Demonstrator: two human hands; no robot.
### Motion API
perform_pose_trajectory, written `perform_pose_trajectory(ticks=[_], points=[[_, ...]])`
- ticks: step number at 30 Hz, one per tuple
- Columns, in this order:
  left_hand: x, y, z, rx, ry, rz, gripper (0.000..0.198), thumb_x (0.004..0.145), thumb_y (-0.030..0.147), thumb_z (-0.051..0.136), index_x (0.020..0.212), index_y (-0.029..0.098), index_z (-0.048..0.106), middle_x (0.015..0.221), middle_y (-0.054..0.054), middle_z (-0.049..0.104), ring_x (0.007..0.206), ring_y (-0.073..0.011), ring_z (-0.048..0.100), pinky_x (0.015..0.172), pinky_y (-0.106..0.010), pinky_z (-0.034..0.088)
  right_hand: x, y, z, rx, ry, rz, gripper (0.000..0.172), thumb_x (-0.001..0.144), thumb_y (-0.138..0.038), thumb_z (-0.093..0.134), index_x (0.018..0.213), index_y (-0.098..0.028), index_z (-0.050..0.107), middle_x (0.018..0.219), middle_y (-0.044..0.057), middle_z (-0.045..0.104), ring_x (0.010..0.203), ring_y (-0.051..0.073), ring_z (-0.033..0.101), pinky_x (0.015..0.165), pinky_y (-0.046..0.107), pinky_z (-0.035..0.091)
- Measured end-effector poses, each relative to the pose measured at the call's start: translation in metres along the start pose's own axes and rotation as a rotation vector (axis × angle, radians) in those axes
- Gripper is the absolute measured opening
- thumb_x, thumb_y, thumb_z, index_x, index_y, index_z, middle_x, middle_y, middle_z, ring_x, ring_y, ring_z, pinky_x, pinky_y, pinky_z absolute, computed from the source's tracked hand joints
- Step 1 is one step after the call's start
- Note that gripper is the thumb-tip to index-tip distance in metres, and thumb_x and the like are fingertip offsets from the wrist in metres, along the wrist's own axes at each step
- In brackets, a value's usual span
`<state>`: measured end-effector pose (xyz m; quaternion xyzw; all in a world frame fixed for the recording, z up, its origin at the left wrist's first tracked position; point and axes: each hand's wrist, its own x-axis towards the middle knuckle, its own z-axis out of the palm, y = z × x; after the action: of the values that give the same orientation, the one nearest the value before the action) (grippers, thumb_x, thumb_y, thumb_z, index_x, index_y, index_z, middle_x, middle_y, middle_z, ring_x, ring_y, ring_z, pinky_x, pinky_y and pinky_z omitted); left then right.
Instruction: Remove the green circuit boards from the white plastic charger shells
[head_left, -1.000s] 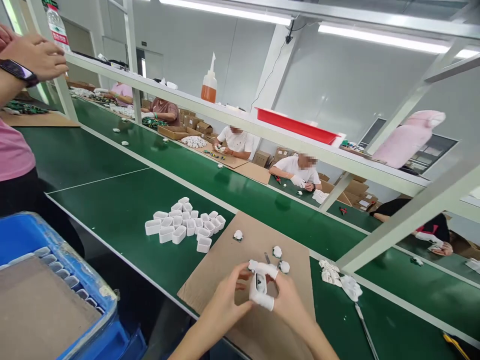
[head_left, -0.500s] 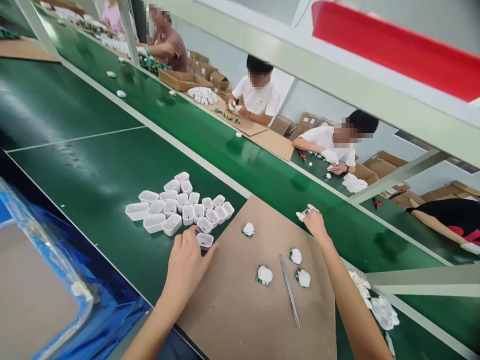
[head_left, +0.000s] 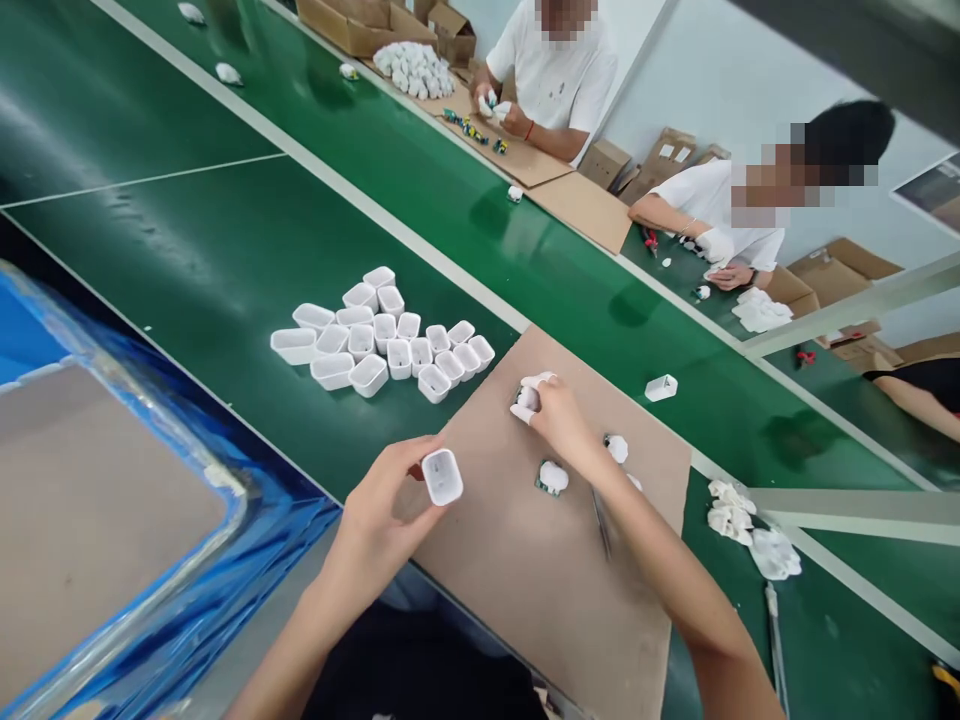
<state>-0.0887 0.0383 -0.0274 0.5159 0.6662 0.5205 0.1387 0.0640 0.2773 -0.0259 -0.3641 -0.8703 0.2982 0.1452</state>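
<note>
Head view shows my left hand holding a white plastic casing with its mouth toward me, seemingly so I see inside, over the left edge of the cardboard sheet, while my right hand straddles a white-topped circuit board near its far-left corner, grip unclear

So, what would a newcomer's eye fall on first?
Probably the cluster of white cups on the green table, left of the cardboard. Next, the left hand, holding one cup by the cardboard's left edge, and the right hand around a white-topped board farther forward.
</note>
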Motion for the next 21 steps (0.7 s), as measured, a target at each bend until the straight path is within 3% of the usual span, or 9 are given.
perform_pose_trajectory(ticks=[1,5,10,16,21], points=[[-0.004,0.005,-0.003,-0.015,-0.020,0.047,0.042,0.090,0.018,0.066,0.131,0.024,0.057,0.122,-0.008,0.069,0.107,-0.0200,0.068,0.088,-0.030,0.058,-0.010,-0.004,-0.006,0.052,-0.018,-0.003,0.013,0.078,-0.024,0.076,0.087,-0.020,0.068,0.085,0.004,0.062,0.086,0.023,0.061,0.093,0.048,0.053],[-0.014,0.022,-0.009,-0.113,-0.118,0.156,0.058,0.090,0.012,0.064,0.144,0.026,0.049,0.133,-0.011,0.066,0.117,-0.0220,0.064,0.095,-0.034,0.056,-0.076,-0.036,-0.030,0.298,-0.100,-0.040,0.042,0.086,-0.031,0.071,0.127,-0.027,0.063,0.098,0.002,0.066,0.087,0.019,0.065,0.090,0.042,0.058],[-0.021,0.037,-0.005,-0.251,-0.231,0.177,0.062,0.090,0.013,0.066,0.147,0.028,0.048,0.138,-0.011,0.064,0.125,-0.0246,0.063,0.100,-0.037,0.055,-0.153,-0.083,-0.039,0.582,-0.021,-0.168,0.048,0.083,-0.017,0.076,0.125,-0.037,0.066,0.120,0.005,0.069,0.115,0.027,0.065,0.099,0.048,0.057],[-0.032,0.056,0.000,-0.266,-0.271,0.270,0.067,0.088,0.012,0.068,0.150,0.023,0.045,0.138,-0.012,0.064,0.124,-0.0219,0.062,0.101,-0.033,0.054,-0.179,-0.112,-0.036,0.604,0.093,-0.452,0.066,0.077,-0.008,0.076,0.137,-0.028,0.056,0.127,0.010,0.069,0.119,0.029,0.066,0.101,0.047,0.059],[-0.042,0.067,0.002,-0.282,-0.307,0.257,0.067,0.090,0.011,0.063,0.152,0.021,0.042,0.141,-0.010,0.061,0.125,-0.0188,0.060,0.102,-0.029,0.053,-0.185,-0.123,-0.031,0.410,0.175,-0.616,0.052,0.081,-0.005,0.069,0.131,-0.013,0.058,0.120,0.017,0.069,0.126,0.025,0.062,0.113,0.044,0.052]])
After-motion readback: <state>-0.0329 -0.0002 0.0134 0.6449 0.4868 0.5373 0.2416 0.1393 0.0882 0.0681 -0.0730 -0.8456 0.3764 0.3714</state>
